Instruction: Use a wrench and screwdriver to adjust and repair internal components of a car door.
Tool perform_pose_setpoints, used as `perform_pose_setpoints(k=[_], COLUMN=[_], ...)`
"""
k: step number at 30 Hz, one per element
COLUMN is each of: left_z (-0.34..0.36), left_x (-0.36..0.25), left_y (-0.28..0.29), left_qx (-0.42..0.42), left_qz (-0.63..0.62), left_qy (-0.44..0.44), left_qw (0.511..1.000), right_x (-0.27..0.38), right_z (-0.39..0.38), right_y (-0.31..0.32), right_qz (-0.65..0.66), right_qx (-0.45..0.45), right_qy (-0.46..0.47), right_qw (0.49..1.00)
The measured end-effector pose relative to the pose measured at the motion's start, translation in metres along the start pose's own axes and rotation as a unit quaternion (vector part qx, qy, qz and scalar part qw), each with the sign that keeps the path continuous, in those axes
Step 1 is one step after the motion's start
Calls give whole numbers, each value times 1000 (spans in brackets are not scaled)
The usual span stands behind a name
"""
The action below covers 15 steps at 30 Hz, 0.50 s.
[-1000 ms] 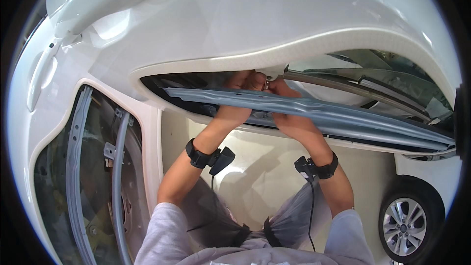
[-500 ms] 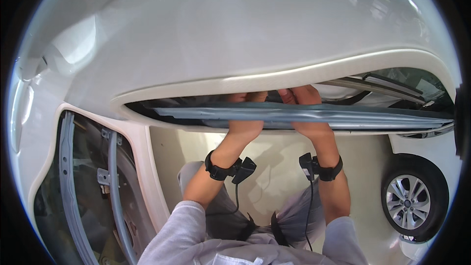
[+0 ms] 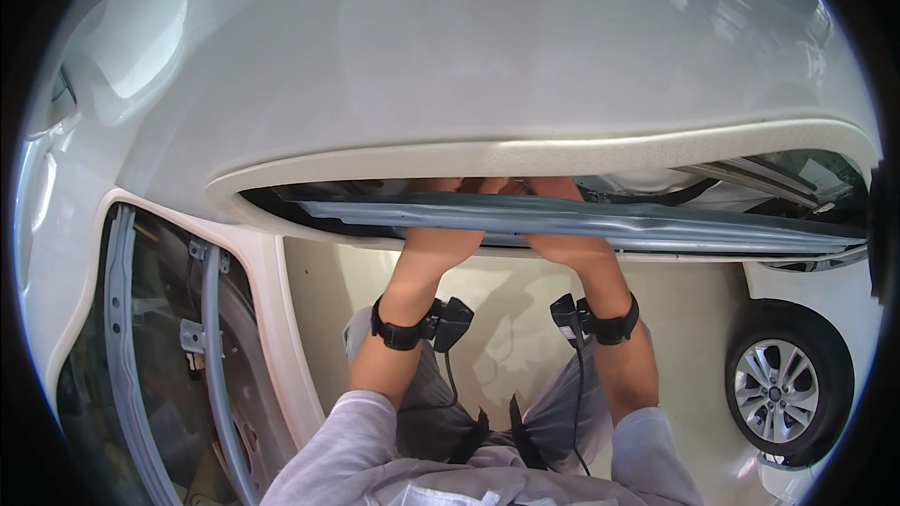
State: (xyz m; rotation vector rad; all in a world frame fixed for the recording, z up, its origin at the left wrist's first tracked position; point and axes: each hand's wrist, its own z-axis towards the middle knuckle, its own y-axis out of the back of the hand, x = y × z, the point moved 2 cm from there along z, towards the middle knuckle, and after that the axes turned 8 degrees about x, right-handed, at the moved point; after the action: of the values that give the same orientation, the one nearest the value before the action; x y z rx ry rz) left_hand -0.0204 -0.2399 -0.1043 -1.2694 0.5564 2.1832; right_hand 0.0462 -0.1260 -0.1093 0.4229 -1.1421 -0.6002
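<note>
Both of my arms reach under a long grey metal bar (image 3: 600,220) that spans the narrow opening of a white car body panel (image 3: 450,56). Behind the bar, my left hand (image 3: 450,242) and my right hand (image 3: 564,245) are close together, with the wrists and heels of the hands showing below it. In the dark gap above the bar, only parts of the fingers appear, close to each other under the panel's pale rim (image 3: 525,152). The bar and the rim hide what the fingertips touch or hold.
To the left is another framed opening with grey metal rails (image 3: 127,319) and brackets. A car wheel (image 3: 783,384) stands at the right. Dark cabled devices are strapped to my left wrist (image 3: 422,320) and right wrist (image 3: 595,319). Light floor (image 3: 506,347) shows below.
Both hands have shifted a little left and drawn closer together. The right thumb and fingers, plainer before, are now more hidden by the rim and bar. My view has shifted slightly.
</note>
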Motion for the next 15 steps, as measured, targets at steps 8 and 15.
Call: perform_pose_setpoints(k=[8, 15], left_z=[10, 12], left_x=[-6, -3], left_y=[-9, -13], left_qx=[65, 36], left_qz=[-216, -168], left_qy=[-73, -120], left_qw=[972, 978], right_x=[-7, 0], right_z=[-8, -11], right_y=[22, 28], right_qz=[72, 0], right_qx=[-106, -143], right_qy=[-36, -19], right_qw=[991, 990])
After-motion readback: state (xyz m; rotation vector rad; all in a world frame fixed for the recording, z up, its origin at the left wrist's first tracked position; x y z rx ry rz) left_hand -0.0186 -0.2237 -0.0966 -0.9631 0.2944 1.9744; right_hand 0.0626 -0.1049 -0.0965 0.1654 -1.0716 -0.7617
